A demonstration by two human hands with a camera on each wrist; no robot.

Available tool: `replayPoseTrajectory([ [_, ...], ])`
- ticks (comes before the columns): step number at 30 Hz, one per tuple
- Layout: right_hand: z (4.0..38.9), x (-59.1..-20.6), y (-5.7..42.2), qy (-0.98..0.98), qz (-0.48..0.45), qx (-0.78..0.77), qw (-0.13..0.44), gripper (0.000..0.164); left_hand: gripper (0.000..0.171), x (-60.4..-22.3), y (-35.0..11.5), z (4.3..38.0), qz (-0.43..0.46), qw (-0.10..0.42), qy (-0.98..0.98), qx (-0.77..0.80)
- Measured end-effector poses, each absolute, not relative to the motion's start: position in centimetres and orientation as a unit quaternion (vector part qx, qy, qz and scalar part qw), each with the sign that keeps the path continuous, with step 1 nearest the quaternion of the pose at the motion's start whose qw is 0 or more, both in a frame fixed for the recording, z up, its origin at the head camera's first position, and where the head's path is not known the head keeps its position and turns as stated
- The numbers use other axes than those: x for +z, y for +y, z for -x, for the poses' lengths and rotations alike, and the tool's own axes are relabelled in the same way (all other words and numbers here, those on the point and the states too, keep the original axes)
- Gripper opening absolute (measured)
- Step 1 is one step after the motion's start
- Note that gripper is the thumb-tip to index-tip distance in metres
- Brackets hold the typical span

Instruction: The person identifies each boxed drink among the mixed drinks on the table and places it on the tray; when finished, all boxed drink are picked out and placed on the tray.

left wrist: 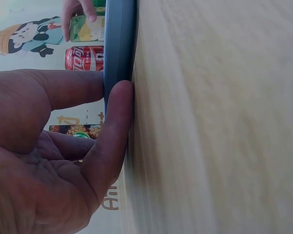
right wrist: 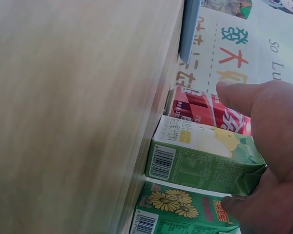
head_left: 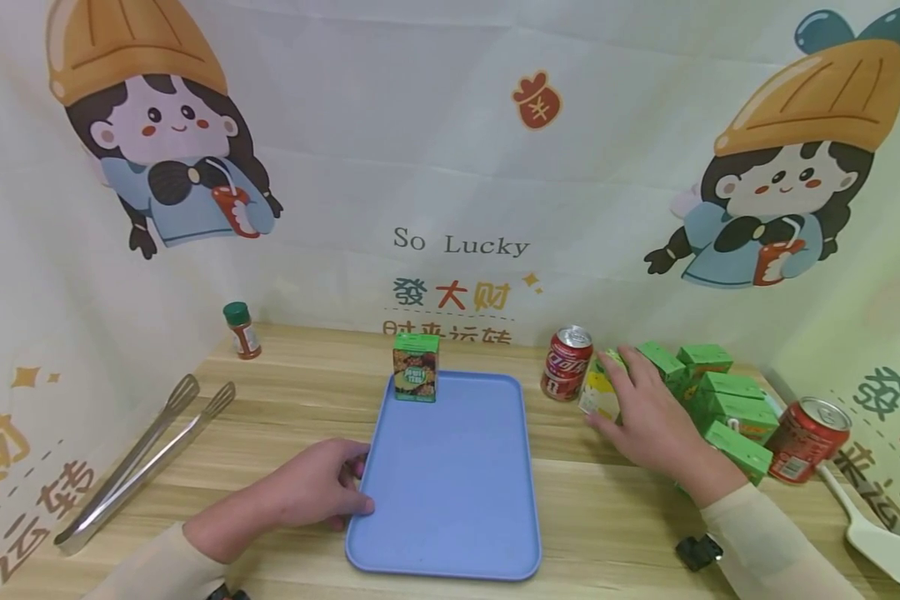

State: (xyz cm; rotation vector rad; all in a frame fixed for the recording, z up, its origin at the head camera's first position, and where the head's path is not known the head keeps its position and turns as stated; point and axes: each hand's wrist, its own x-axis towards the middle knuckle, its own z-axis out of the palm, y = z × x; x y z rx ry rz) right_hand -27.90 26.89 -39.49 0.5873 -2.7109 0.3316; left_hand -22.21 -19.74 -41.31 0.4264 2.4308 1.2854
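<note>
My left hand [head_left: 315,485] pinches the left edge of a blue rectangular tray [head_left: 450,483], thumb and fingers on either side of its rim in the left wrist view. A green drink carton [head_left: 416,371] with a brown picture stands at the tray's far left corner. On the right, my right hand [head_left: 645,421] reaches over a yellow-and-green drink carton [right wrist: 205,156], thumb and fingers spread around its top. Whether they touch it I cannot tell. Close beside that carton stand a red soda can [head_left: 567,367] and a green carton with yellow flowers [right wrist: 180,207].
Several green cartons [head_left: 735,408] cluster at the right, with another red can [head_left: 806,442] and a white spatula [head_left: 888,554] beyond. Metal tongs [head_left: 135,467] lie at the left. A green-capped spice jar [head_left: 242,332] stands at the back left, near the printed cloth backdrop [head_left: 330,167].
</note>
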Motion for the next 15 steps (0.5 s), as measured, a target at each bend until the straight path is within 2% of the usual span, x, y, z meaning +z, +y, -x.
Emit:
replayPoseTrajectory([
  [15,28.81,-38.98,26.31,-0.956,-0.132,0.225,0.137,0.080,0.075,-41.18,-19.76,22.14,-0.155,0.177,0.860,0.452],
])
